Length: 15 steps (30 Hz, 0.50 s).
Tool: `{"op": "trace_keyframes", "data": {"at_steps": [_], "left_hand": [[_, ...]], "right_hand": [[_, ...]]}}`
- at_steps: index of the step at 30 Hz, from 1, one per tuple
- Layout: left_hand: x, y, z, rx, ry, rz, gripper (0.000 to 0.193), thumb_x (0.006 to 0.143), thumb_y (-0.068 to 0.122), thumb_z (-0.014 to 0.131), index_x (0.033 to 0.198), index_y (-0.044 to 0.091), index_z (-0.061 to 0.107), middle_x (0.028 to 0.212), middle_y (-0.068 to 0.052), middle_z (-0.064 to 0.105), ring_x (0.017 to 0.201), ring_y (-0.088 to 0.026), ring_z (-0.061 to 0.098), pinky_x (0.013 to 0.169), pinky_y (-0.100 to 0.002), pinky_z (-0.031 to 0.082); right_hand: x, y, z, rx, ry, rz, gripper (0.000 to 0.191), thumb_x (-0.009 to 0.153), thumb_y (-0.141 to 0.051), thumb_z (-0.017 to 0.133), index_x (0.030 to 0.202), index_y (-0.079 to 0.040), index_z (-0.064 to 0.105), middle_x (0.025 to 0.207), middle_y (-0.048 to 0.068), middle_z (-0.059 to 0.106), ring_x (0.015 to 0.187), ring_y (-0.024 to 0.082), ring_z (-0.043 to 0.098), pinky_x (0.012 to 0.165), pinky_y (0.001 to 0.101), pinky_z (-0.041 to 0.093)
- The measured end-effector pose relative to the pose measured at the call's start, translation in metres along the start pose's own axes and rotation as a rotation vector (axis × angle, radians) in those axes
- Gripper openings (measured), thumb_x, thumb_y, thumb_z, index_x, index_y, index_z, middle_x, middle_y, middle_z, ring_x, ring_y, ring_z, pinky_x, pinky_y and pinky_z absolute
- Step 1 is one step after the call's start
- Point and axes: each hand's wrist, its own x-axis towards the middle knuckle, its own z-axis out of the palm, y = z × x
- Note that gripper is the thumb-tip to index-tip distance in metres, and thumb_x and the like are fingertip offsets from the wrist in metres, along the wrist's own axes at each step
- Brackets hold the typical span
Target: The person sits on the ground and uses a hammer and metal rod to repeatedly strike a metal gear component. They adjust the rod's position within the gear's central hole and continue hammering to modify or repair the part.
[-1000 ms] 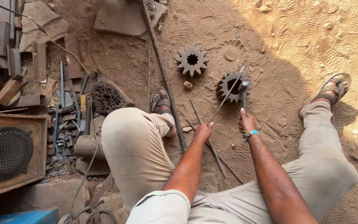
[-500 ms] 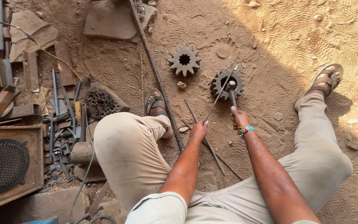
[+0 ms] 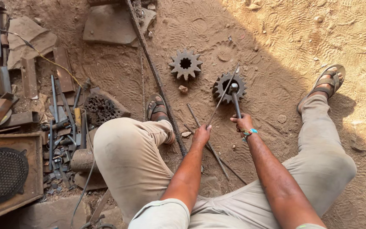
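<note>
Hands: left (image 3: 201, 135) grips thin rod (image 3: 221, 98), right (image 3: 243, 122) grips hammer (image 3: 235, 98) w/ arms outstretched over gear (image 3: 229, 87).

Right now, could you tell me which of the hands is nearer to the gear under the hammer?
Right. The right hand grips the hammer's handle just below the gear; the left hand holds a thin rod, lower and further left.

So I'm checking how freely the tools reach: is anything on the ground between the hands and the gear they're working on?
Nothing visible. The right hand holds a hammer whose head is at the gear; the left hand holds a thin rod slanting across the gear. Only bare sand lies between.
</note>
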Motion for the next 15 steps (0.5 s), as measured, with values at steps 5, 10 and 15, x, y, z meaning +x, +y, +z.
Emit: {"op": "trace_keyframes", "data": {"at_steps": [5, 10, 15], "left_hand": [[0.0007, -0.0013, -0.0019, -0.015, -0.030, -0.070, 0.050, 0.102, 0.050, 0.052, 0.133, 0.013, 0.063, 0.126, -0.020, 0.068, 0.119, -0.040, 0.063, 0.102, -0.052, 0.049], [0.0002, -0.0029, -0.0032, -0.034, -0.031, -0.080, 0.052, 0.102, 0.051, 0.051, 0.135, 0.012, 0.060, 0.127, -0.020, 0.067, 0.119, -0.039, 0.063, 0.102, -0.053, 0.050], [0.0012, -0.0048, -0.0064, -0.030, -0.034, -0.069, 0.052, 0.102, 0.050, 0.052, 0.134, 0.010, 0.064, 0.126, -0.021, 0.069, 0.119, -0.040, 0.064, 0.103, -0.052, 0.050]], "right_hand": [[0.0017, 0.0003, 0.0045, 0.056, 0.013, -0.024, 0.020, 0.085, -0.002, 0.077, 0.101, -0.003, 0.065, 0.061, 0.000, 0.052, 0.041, 0.010, 0.040, 0.035, 0.0295, 0.032], [0.0049, -0.0011, 0.0051, 0.072, 0.064, -0.046, 0.022, 0.084, -0.002, 0.077, 0.102, -0.002, 0.065, 0.065, 0.002, 0.056, 0.043, 0.010, 0.043, 0.036, 0.0287, 0.034], [0.0027, -0.0033, 0.0048, 0.026, 0.083, -0.071, 0.024, 0.084, -0.002, 0.078, 0.104, -0.001, 0.066, 0.070, 0.002, 0.060, 0.045, 0.009, 0.045, 0.037, 0.0271, 0.038]]}}
